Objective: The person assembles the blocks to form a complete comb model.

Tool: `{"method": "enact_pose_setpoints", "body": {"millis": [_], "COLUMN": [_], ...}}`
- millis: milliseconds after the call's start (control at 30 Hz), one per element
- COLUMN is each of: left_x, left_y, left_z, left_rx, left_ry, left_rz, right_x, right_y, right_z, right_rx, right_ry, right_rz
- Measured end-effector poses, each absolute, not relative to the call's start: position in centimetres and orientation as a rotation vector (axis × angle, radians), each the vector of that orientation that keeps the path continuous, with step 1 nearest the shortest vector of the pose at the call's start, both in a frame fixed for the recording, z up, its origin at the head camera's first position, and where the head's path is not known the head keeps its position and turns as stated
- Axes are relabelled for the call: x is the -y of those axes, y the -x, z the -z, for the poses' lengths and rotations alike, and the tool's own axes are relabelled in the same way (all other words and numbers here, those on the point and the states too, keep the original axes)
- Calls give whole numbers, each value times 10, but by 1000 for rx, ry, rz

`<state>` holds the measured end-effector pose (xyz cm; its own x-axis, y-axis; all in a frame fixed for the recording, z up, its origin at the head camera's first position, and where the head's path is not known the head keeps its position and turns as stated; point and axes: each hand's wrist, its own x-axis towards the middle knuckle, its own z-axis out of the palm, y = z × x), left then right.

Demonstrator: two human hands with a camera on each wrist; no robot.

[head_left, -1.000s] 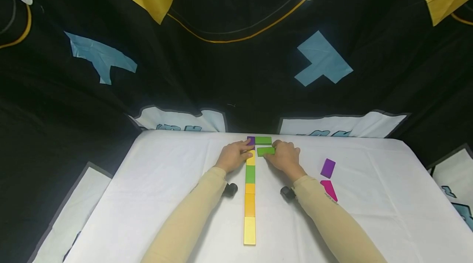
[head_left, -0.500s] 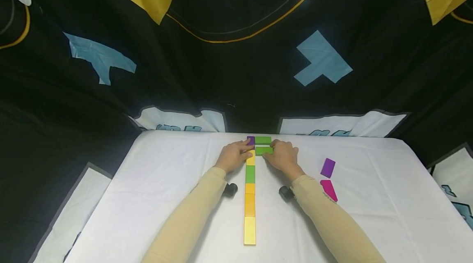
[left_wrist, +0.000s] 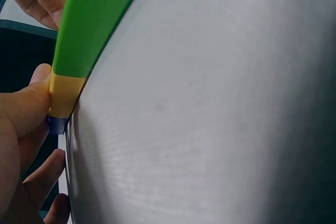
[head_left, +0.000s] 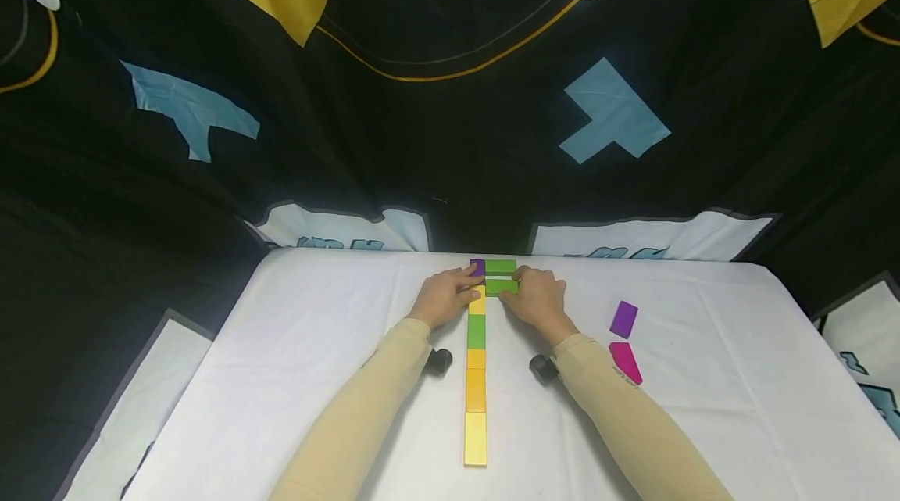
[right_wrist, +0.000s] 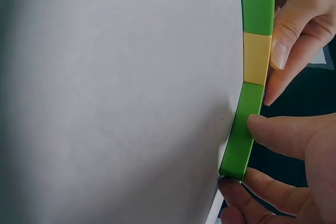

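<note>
The right hand [head_left: 540,299] has its grip pinched on a green block [head_left: 501,287], thumb and fingertips [right_wrist: 262,129] curled round its long edges, and holds it flat on the desk with one end against the top of a column of blocks [head_left: 476,376]. That block lies just below a second green block [head_left: 501,267], parallel to it, with a thin white gap between them. The left hand [head_left: 444,296] rests on the other side of the column, its thumb [left_wrist: 31,100] pressed against a yellow block [head_left: 478,304] and its fingers reaching to a small purple block [head_left: 477,267] at the column's head; its grip is curled round these pieces, steadying them. The column runs straight toward the person: yellow, green, then orange pieces, ending in a pale yellow block [head_left: 475,438]. Both forearms wear beige sleeves [head_left: 366,415]. To the right, well apart from the hands, a loose purple block [head_left: 623,319] and a magenta block [head_left: 626,363] lie near each other on the desk [head_left: 703,407], which is covered with a white cloth. Behind and around the desk hangs a black backdrop [head_left: 436,134] with yellow and light blue shapes, white dots and a thin yellow curved line.
</note>
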<state>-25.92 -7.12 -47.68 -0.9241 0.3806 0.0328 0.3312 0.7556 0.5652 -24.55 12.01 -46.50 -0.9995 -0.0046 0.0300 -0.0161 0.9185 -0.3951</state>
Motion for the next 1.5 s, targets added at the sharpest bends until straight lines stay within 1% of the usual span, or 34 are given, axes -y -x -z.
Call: {"method": "enact_pose_setpoints", "body": {"millis": [300, 567, 1067, 1500], "left_x": [69, 70, 70, 69], "left_y": [259, 259, 261, 261], "left_z": [480, 481, 478, 477], "left_rx": [-2849, -2854, -2867, -2853], "left_ry": [-568, -586, -580, -554], "left_rz": [-895, -901, -886, -889], "right_x": [-130, -150, -213, -266], "right_y": [241, 229, 199, 177], "right_z": [467, 453, 431, 437], "right_rx": [3026, 2961, 2893, 2881], "right_ry": [16, 37, -13, 0], "right_rz": [-771, -966, -1011, -1029]}}
